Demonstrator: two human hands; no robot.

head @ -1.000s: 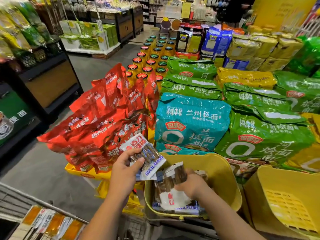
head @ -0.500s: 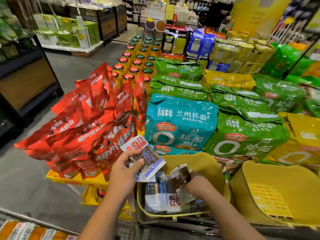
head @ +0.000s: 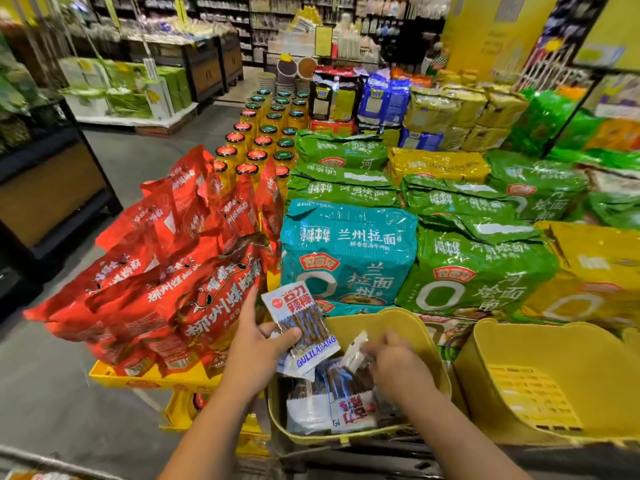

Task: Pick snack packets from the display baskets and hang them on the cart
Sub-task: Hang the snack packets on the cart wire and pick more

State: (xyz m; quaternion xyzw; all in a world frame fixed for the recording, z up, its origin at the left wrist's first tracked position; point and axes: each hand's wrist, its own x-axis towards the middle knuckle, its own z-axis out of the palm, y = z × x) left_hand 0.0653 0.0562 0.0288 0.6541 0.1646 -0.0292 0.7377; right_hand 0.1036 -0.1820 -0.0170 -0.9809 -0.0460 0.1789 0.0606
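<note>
My left hand [head: 254, 344] holds a white and blue snack packet [head: 300, 323] upright, thumb across its front, just left of a yellow display basket [head: 429, 344]. Several more of the same packets [head: 336, 400] lie inside that basket. My right hand [head: 394, 358] is down in the basket and pinches the white top edge of another packet [head: 355, 351]. The cart's rail [head: 52, 462] shows only as a blurred strip at the bottom left corner.
A second yellow basket [head: 540, 382] stands to the right. Red noodle bags [head: 166, 271] pile on yellow crates at left. Teal [head: 346, 251] and green bags [head: 478, 268] stack behind the baskets. Jars [head: 263, 140] and store shelves lie beyond.
The view has tilted up and the cart's hung packets have dropped out of sight. My left hand keeps its packet. My right hand has shifted to a packet's top edge inside the basket.
</note>
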